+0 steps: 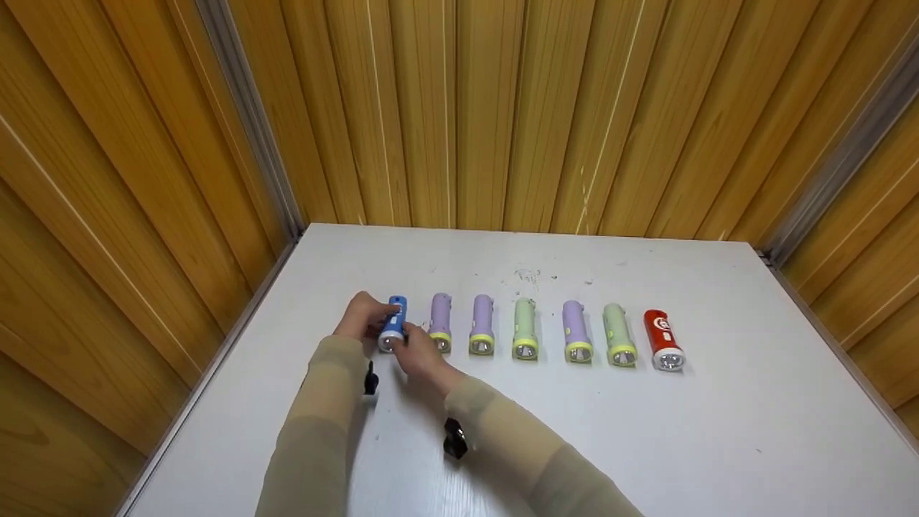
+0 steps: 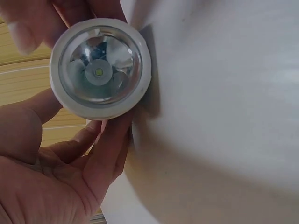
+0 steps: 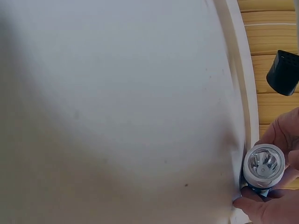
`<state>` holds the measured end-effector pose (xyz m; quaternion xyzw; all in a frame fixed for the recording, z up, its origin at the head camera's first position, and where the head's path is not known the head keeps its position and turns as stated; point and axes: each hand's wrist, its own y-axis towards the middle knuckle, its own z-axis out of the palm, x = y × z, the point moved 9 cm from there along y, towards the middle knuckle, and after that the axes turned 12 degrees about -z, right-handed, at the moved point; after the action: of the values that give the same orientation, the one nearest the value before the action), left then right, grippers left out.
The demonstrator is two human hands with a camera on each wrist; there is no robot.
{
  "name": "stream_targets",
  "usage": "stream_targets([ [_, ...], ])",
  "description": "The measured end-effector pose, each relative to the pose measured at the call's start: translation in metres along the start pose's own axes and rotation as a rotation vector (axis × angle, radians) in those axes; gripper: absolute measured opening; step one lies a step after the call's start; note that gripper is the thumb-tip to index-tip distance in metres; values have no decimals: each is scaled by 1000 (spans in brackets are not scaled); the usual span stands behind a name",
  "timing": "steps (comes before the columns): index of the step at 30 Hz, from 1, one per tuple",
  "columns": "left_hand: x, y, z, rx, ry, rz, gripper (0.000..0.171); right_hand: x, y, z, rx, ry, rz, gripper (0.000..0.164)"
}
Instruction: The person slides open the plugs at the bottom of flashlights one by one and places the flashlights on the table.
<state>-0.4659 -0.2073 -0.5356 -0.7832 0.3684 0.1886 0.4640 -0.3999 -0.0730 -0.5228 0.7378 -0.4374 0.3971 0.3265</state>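
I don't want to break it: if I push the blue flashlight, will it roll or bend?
The blue flashlight may roll sideways, because its white front rim is round. That rim looks wider than the rest, so it might curve. It looks hard and smooth, so it probably won't bend.

Both hands [image 1: 365, 316] partly hide the blue flashlight [image 1: 395, 322].

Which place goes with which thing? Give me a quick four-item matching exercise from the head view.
1. Blue flashlight
2. Red flashlight
3. White table
4. Panelled wall

A. Right end of the flashlight row
B. Beyond the table's far edge
C. Beneath the flashlight row
D. Held by the left hand and right hand

Pairs: 1-D, 2-A, 3-C, 4-B
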Motion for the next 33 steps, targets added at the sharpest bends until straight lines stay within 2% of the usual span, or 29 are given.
stream_targets([
  [8,0,-5,0,12,20,6,46,3,-1,-1,-43,0,-27,46],
  [16,5,-12,-2,46,21,-15,44,-1,-3,2,-75,74,14,46],
  [23,10,-17,-6,118,-77,-29,52,2,-7,2,-98,107,17,44],
  [27,9,-21,-10,134,-118,-22,59,6,-8,-2,-122,121,23,41],
  [31,9,-27,-12,138,-150,-15,60,7,-8,-8,-149,114,34,37],
  [33,6,-30,-12,145,-159,10,58,9,-8,-11,-173,116,26,36],
])
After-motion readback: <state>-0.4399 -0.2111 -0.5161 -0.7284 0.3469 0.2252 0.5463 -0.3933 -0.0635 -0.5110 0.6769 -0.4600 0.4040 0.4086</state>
